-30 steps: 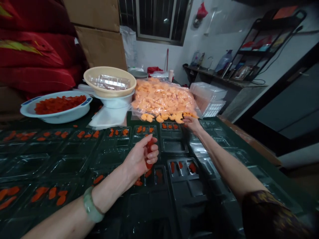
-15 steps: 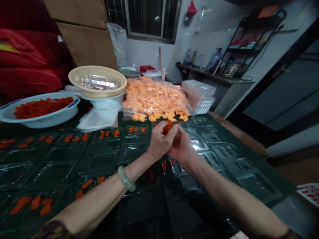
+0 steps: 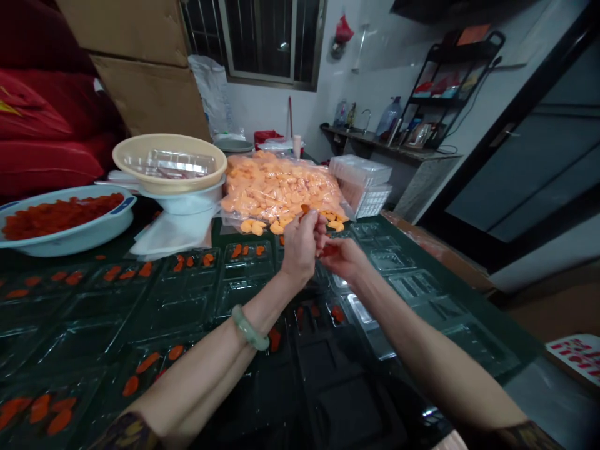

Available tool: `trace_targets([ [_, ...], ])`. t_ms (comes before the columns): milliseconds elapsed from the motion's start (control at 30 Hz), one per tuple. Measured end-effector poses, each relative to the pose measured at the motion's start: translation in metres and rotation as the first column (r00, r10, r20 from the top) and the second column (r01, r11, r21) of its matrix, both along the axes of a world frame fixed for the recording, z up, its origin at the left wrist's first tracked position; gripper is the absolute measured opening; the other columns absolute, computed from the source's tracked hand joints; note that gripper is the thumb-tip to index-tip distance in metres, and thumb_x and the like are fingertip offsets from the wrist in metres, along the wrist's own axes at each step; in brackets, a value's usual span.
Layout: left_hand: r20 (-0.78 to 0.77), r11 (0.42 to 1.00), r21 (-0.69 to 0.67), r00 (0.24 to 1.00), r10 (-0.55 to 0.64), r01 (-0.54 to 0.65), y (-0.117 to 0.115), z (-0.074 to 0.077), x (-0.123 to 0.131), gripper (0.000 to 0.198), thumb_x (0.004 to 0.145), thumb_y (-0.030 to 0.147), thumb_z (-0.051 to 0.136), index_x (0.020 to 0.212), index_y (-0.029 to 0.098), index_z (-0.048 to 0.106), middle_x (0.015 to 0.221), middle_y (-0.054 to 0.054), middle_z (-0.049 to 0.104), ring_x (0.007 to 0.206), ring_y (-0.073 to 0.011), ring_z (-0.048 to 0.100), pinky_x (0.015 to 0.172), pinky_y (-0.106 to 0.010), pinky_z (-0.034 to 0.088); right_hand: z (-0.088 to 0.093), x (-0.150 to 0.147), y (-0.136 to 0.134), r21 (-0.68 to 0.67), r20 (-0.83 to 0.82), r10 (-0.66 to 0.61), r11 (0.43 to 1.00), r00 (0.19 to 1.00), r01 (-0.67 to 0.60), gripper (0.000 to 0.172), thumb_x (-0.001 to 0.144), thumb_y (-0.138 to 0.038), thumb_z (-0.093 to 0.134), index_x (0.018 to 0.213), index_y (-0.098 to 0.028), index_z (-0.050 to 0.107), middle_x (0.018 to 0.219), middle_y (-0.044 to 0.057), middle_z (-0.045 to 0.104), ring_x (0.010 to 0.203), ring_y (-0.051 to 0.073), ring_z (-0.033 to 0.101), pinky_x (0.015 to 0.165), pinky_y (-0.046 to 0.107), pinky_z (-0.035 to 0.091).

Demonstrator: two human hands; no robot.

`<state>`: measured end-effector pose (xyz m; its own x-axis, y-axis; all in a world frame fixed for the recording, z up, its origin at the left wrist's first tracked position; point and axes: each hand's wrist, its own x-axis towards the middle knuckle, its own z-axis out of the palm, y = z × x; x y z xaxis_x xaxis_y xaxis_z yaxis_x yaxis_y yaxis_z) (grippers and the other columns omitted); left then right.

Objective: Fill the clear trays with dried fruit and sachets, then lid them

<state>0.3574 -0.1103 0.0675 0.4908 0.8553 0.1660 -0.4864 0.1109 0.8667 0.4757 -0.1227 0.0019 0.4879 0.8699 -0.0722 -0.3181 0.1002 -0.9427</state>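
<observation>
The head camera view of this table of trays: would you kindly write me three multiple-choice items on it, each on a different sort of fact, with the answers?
1. Where does the beige bowl sit?
A. Stacked on a white bowl
B. Inside the blue-handled basin
C. On top of the bag of orange pieces

2. What colour are the pieces in the pale blue basin?
A. Pale green
B. Deep orange-red
C. White

3. What is the left hand doing?
A. Lying flat on a tray
B. Gripping the beige bowl's rim
C. Pinching a small orange-red piece in its fingertips

Answers:
1: A, the beige bowl rests on top of the white bowl.
2: B, the heap in the basin shows that colour.
3: C, the piece shows at the raised fingertips.
</observation>
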Motion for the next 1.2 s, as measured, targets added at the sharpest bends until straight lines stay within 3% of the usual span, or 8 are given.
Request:
trace_targets([
  [100, -0.039, 0.997, -0.025, 0.997, -0.069, 0.068, 0.006, 0.005, -0.011, 0.012, 0.078, 0.021, 0.048, 0.072, 0.013, 0.055, 0.056, 0.004, 0.042, 0.037, -0.0046, 0.035, 0.034, -0.019, 0.018, -0.001, 0.036, 0.015, -0.003, 0.015, -0.204, 0.979, 0.979, 0.204, 0.021, 0.056, 0.0, 0.048, 0.068, -0.017, 0.05, 0.057, -0.002, 0.053, 0.05, 0.008, 0.051, 0.045, 0.018, 0.041],
  [200, -0.115, 0.995, -0.013, 0.988, -0.101, 0.1, 0.006, -0.002, -0.023, 0.01, 0.072, 0.02, 0.054, 0.078, 0.012, 0.057, 0.056, 0.004, 0.042, 0.038, -0.0039, 0.036, 0.035, -0.018, 0.017, -0.009, 0.061, 0.032, 0.022, 0.056, -0.352, 0.936, 0.934, 0.351, 0.025, 0.053, 0.005, 0.048, 0.068, -0.016, 0.051, 0.06, -0.003, 0.056, 0.056, 0.007, 0.055, 0.048, 0.014, 0.042],
  [367, -0.161, 0.984, -0.1, 0.974, -0.159, 0.145, 0.007, -0.016, -0.031, 0.011, 0.069, 0.019, 0.058, 0.079, 0.014, 0.056, 0.058, 0.005, 0.043, 0.039, -0.0035, 0.038, 0.034, -0.017, 0.017, -0.025, 0.08, 0.053, -0.002, 0.077, -0.432, 0.901, 0.899, 0.434, 0.021, 0.057, 0.003, 0.049, 0.067, -0.015, 0.049, 0.055, -0.003, 0.055, 0.054, 0.009, 0.058, 0.046, 0.015, 0.044],
  [533, -0.222, 0.981, -0.145, 0.962, -0.157, 0.127, 0.011, -0.021, -0.031, 0.007, 0.068, 0.014, 0.059, 0.073, 0.014, 0.054, 0.057, 0.004, 0.047, 0.04, -0.0045, 0.043, 0.033, -0.017, 0.019, -0.022, 0.107, 0.05, -0.036, 0.095, -0.499, 0.863, 0.861, 0.504, 0.021, 0.061, 0.002, 0.046, 0.072, -0.017, 0.046, 0.049, -0.006, 0.05, 0.041, 0.007, 0.05, 0.037, 0.013, 0.039],
  [767, -0.168, 0.959, -0.241, 0.967, -0.19, 0.147, 0.012, -0.023, -0.028, 0.018, 0.065, 0.003, 0.06, 0.081, 0.012, 0.057, 0.058, 0.002, 0.05, 0.045, -0.0057, 0.046, 0.036, -0.017, 0.025, -0.03, 0.122, 0.048, -0.05, 0.178, -0.453, 0.883, 0.874, 0.467, 0.019, 0.061, 0.002, 0.048, 0.069, -0.015, 0.049, 0.051, -0.005, 0.053, 0.043, 0.006, 0.053, 0.038, 0.012, 0.037],
  [900, -0.068, 0.91, -0.353, 0.964, -0.255, 0.216, 0.018, -0.024, -0.027, 0.009, 0.074, 0.011, 0.053, 0.082, 0.011, 0.058, 0.067, -0.002, 0.054, 0.049, -0.0082, 0.052, 0.038, -0.018, 0.03, -0.034, 0.118, 0.053, -0.018, 0.223, -0.42, 0.9, 0.88, 0.435, 0.019, 0.064, 0.001, 0.05, 0.072, -0.016, 0.05, 0.057, -0.004, 0.056, 0.053, 0.007, 0.059, 0.049, 0.015, 0.044],
  [1067, -0.094, 0.891, -0.366, 0.942, -0.323, 0.269, 0.022, -0.026, -0.03, 0.015, 0.083, 0.019, 0.046, 0.081, 0.01, 0.058, 0.065, -0.002, 0.052, 0.044, -0.0065, 0.048, 0.035, -0.017, 0.022, -0.036, 0.107, 0.058, -0.016, 0.308, -0.321, 0.939, 0.895, 0.342, 0.02, 0.063, 0.002, 0.053, 0.072, -0.015, 0.053, 0.061, -0.003, 0.06, 0.064, 0.01, 0.061, 0.064, 0.021, 0.049],
  [1200, -0.146, 0.9, -0.336, 0.929, -0.34, 0.277, 0.022, -0.03, -0.033, 0.016, 0.084, 0.025, 0.05, 0.085, 0.011, 0.058, 0.06, 0.001, 0.048, 0.038, -0.0038, 0.04, 0.033, -0.015, 0.015, -0.038, 0.098, 0.061, -0.057, 0.368, -0.268, 0.949, 0.891, 0.309, 0.014, 0.068, -0.001, 0.053, 0.072, -0.014, 0.055, 0.062, -0.003, 0.059, 0.066, 0.009, 0.06, 0.064, 0.019, 0.047],
])
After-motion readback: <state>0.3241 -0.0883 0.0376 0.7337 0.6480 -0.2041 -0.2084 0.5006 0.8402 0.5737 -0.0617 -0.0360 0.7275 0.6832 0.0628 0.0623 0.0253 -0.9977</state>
